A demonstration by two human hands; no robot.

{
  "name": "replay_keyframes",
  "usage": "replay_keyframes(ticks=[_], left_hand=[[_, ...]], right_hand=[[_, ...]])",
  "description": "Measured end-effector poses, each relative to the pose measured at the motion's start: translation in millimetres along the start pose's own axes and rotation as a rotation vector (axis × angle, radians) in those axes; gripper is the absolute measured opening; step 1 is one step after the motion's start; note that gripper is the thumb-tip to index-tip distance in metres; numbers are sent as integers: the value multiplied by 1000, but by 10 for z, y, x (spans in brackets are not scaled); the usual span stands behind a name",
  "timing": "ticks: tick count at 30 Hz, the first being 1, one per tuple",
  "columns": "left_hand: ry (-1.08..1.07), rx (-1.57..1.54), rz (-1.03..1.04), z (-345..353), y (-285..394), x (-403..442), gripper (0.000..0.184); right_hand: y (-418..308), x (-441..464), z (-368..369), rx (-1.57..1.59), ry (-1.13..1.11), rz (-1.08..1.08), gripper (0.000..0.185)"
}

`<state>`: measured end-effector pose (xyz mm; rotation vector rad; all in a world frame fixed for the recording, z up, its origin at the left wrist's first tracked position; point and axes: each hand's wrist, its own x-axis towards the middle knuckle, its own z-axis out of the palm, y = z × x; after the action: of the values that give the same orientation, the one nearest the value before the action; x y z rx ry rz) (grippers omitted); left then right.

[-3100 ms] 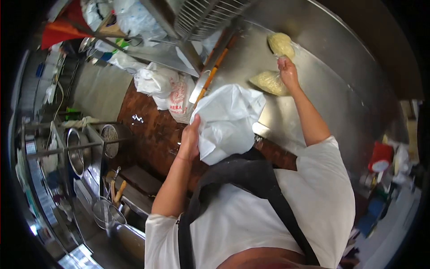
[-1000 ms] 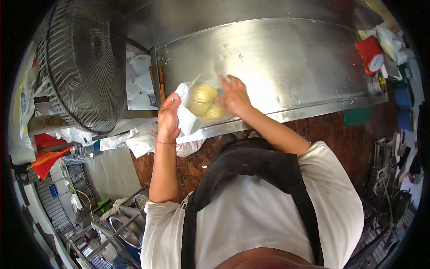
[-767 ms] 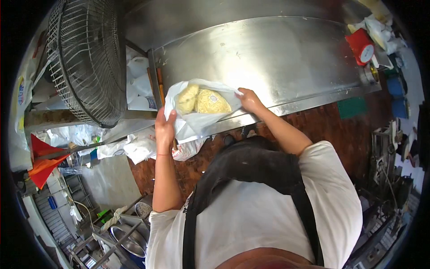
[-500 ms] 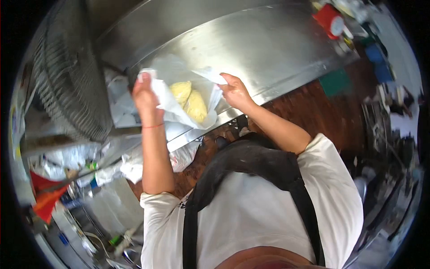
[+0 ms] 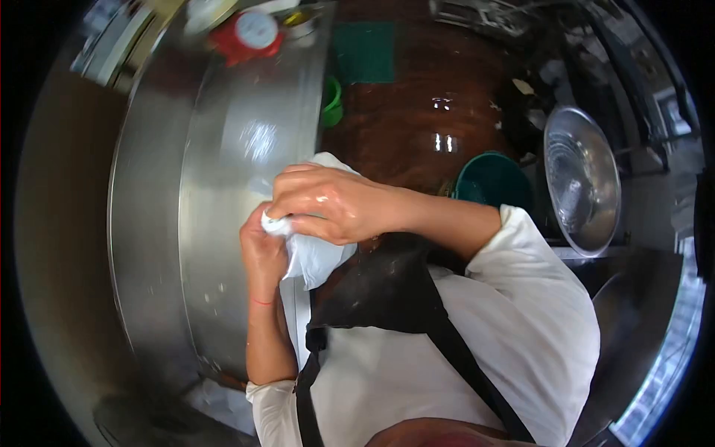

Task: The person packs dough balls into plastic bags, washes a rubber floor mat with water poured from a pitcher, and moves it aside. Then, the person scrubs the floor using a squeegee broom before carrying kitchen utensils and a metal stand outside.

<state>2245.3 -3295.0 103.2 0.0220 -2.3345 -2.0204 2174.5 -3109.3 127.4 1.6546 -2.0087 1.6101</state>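
Both hands meet over the near edge of the steel counter, gathered round the top of a white plastic bag [image 5: 316,258]. My left hand [image 5: 263,249] is closed on the bunched neck of the bag. Over it, my right hand [image 5: 324,203] grips the same neck, its fingers curled from above. The body of the bag hangs below and behind the right hand, partly covered by it. The yellow contents seen earlier are hidden from view.
The steel counter [image 5: 242,186] runs along the left, with a red scale [image 5: 249,37] at its far end. On the right are a teal bucket [image 5: 493,181] and a large metal bowl [image 5: 582,181]. A green mat [image 5: 363,52] lies on the brown floor.
The view has swung round toward the right, bringing the bowl and bucket into sight. My hands have come together, and the bag, open before, is now gathered at its neck.
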Motion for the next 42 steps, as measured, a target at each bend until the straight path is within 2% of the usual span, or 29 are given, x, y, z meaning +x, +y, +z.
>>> replay_keyframes(ticks=[2, 3, 4, 7, 9, 11, 13, 15, 17, 19, 21, 22, 25, 26, 27, 29, 30, 32, 33, 36, 37, 38, 41, 42], left_hand=[[-22, 272, 85, 353, -401, 611, 13], [-57, 224, 44, 650, -361, 873, 14], [-90, 177, 1, 949, -323, 1134, 16], [-298, 26, -106, 1676, -153, 1855, 17], [-393, -5, -49, 2184, -20, 2234, 14], [-511, 5, -23, 2657, 109, 2545, 11], [-488, -37, -77, 3021, 36, 2829, 10], [-631, -31, -45, 3221, 84, 3068, 5], [-695, 48, 3, 3445, 85, 3333, 9], [-757, 82, 41, 3679, 206, 3570, 9], [-817, 18, 51, 3828, 194, 3820, 9], [-867, 59, 126, 3961, 252, 3991, 9], [-1051, -41, 169, 4315, 382, 4404, 13], [-1084, -17, 177, 4429, 430, 4510, 15], [-1168, -65, 307, 4584, 337, 4667, 19], [-1337, -116, 347, 4789, 555, 4868, 23], [-1372, -90, 466, 4897, 631, 4985, 26], [-1383, -16, 649, 5079, 655, 5208, 33], [-1436, 20, 595, 5121, 791, 5295, 41], [-1460, -141, 359, 5329, 850, 5517, 52], [-1463, -167, 267, 5393, 774, 5628, 55], [-1460, -192, 176, 5462, 702, 5742, 58], [-1392, -211, 76, 5656, 525, 6015, 56], [-1394, -205, 19, 5727, 520, 6093, 54]], right_hand=[[366, -272, -641, -150, 35, 231, 64], [462, -487, -960, -217, 46, 355, 73], [711, -672, -1210, -325, -30, 439, 102], [1016, -939, -1638, -291, -127, 773, 94], [1507, -1219, -1615, -435, -22, 766, 93], [1996, -1490, -1754, -419, 274, 643, 85], [2150, -1578, -2090, -421, 369, 549, 61], [2299, -1735, -2261, -397, 350, 841, 40], [2467, -1792, -2466, -493, 424, 959, 32], [2511, -1782, -2727, -437, 563, 866, 28], [2686, -1730, -2895, -390, 769, 877, 32], [2771, -1731, -3059, -361, 856, 833, 34], [2824, -1728, -3534, -261, 1072, 715, 40], [2754, -1711, -3672, -289, 1107, 818, 37], [2708, -1704, -3771, -313, 1143, 920, 34], [2809, -1841, -3911, -213, 1317, 688, 28], [2803, -1862, -4023, -228, 1337, 700, 25], [2749, -1819, -4161, -150, 1579, 703, 25], [2708, -1780, -4266, -139, 1687, 740, 26], [2973, -2252, -4601, -276, 1952, 685, 30], [2966, -2440, -4759, -319, 2013, 843, 29], [2965, -2615, -4920, -340, 2076, 820, 31], [3095, -3572, -5407, -500, 2149, 874, 36], [2900, -3613, -5651, -522, 2227, 814, 37]])
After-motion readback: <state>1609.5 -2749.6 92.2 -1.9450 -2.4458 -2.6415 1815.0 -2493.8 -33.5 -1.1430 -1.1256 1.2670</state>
